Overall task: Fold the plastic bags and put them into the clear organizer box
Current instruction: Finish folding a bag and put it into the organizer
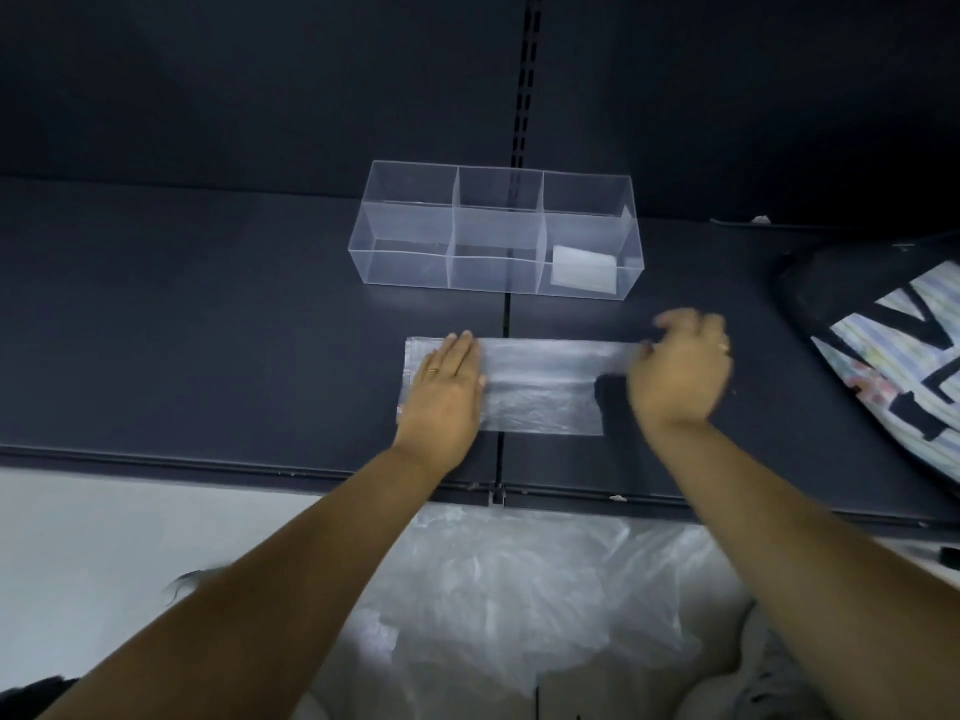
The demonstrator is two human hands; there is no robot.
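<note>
Mid-fold. Left hand [447, 379] flat, pinning bag [540, 392] at left end; right hand [680, 371] curled, pinching right end. Next: carry right end leftward, crease, then into box [400, 267].

Shop, likely: dark gondola shelf [208, 330], slotted upright [524, 96] in back panel [260, 85], price-rail front edge [208, 459].

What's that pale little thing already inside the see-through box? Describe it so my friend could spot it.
Find the clear organizer box on the dark shelf. In its right-end section lies a folded plastic bag, a small whitish rectangle. It alone sits inside the box, unlike the long flat bag in front.
</note>
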